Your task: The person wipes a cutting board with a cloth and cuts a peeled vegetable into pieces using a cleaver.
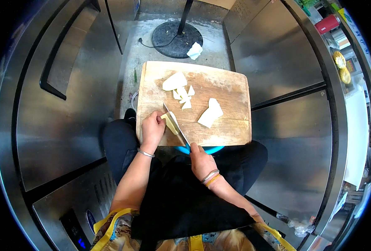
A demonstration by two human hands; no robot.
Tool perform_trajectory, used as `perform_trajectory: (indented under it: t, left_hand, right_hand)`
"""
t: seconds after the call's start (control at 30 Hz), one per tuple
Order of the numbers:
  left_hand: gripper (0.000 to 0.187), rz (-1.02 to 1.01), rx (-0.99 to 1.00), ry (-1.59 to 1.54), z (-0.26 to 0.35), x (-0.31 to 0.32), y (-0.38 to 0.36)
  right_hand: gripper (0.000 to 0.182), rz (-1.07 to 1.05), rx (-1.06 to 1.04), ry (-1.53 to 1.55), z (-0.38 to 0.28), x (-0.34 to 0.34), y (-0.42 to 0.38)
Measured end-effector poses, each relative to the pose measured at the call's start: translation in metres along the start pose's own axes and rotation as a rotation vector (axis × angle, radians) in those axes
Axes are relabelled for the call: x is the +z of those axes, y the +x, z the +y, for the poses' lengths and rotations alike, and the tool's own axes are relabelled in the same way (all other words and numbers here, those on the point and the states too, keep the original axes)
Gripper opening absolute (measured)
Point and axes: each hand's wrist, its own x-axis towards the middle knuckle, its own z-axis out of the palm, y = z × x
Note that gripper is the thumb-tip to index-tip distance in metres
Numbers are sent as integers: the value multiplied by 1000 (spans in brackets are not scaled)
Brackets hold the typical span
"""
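A wooden cutting board (229, 90) lies across the person's lap. On its near left part, my left hand (152, 129) has its fingers closed on a pale yellow vegetable piece (169, 124). My right hand (202, 160) is wrapped round the handle of a knife (179, 129), whose blade slants up and left along that piece. A thin pale part shows on the blade's right side. Farther up the board sit a larger pale chunk (175, 81) and several small cut pieces (184, 95). Another pale chunk (210, 113) rests on the right.
Below the board's near edge shows the rim of a blue basin (210, 149). Steel cabinets (292, 134) stand close on both sides. A black round stand base (168, 42) with a cord is on the floor ahead, a white crumpled tissue (195, 51) on it.
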Motion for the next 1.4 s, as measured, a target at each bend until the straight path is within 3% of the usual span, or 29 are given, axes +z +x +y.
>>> perform_trajectory:
  t: [0.27, 0.8, 0.9, 0.97, 1.0, 1.2, 1.4]
  left_hand:
    - [20, -15, -33, -53, 6, -2, 0]
    - [17, -16, -47, -40, 11, -2, -2]
    - [23, -6, -25, -107, 9, 1, -1]
    - [33, 52, 7, -131, 10, 4, -4]
    - [43, -28, -2, -78, 10, 2, -5]
    - [56, -37, 169, 172, 33, -3, -20]
    - [64, -106, 220, 220, 33, -10, -17]
  right_hand:
    - [15, -53, 34, -71, -7, -5, 3]
    - [20, -106, 25, -112, -2, -8, 7]
    - [19, -30, -60, -28, 10, -9, 3]
    - [17, -52, 26, 29, 6, -20, -6]
    - [17, -27, 25, 50, 6, -24, -8]
    - [20, 92, -11, 33, 20, -20, -10]
    - [20, 86, -14, 54, 21, -22, -10]
